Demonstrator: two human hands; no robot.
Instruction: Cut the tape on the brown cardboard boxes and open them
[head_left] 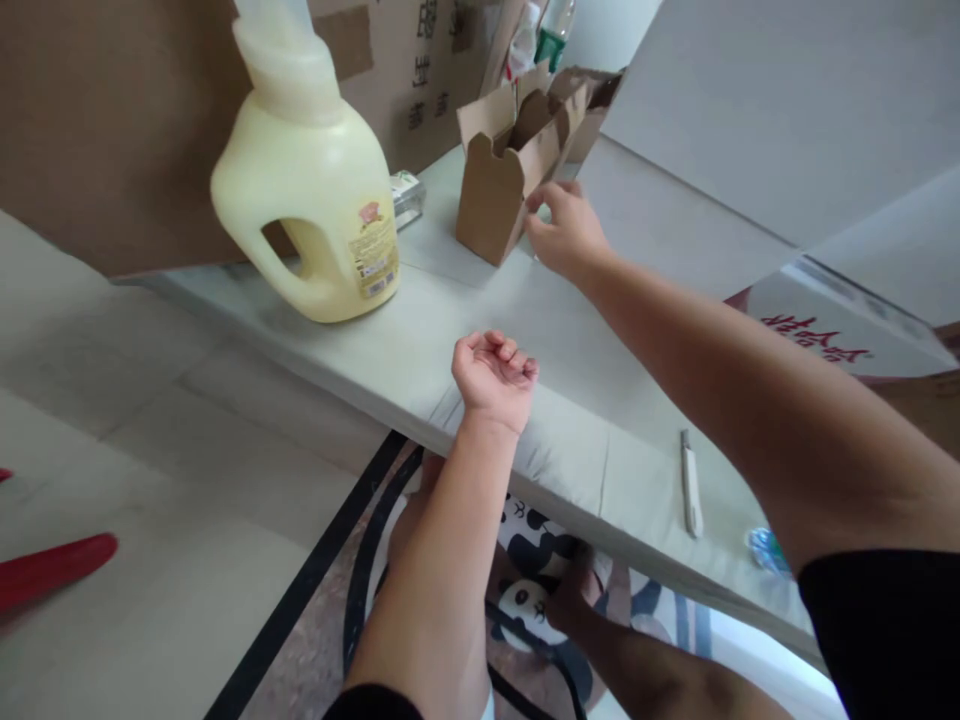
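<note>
My left hand [495, 378] hovers over the table's near edge, palm up. Its fingers are loosely curled and the visible palm holds nothing. Farther away, my right hand [564, 228] is beside the brown cardboard box [491, 200], fingers bent toward the thumb at the box's right side. Whether the fingertips touch the box, or pinch something small, cannot be made out. The box stands upright with its top flaps up and a notched end panel facing me. To its left stands a large pale-yellow detergent jug [315, 190] with a handle.
A big carton [420, 130] stands behind the jug, by a small clear container [407, 198]. Plastic bottles [553, 35] are at the back. A utility knife [691, 485] and a crumpled blue wrapper [766, 550] lie on the right of the pale table [420, 350]. A white box [847, 320] with red lettering is beyond.
</note>
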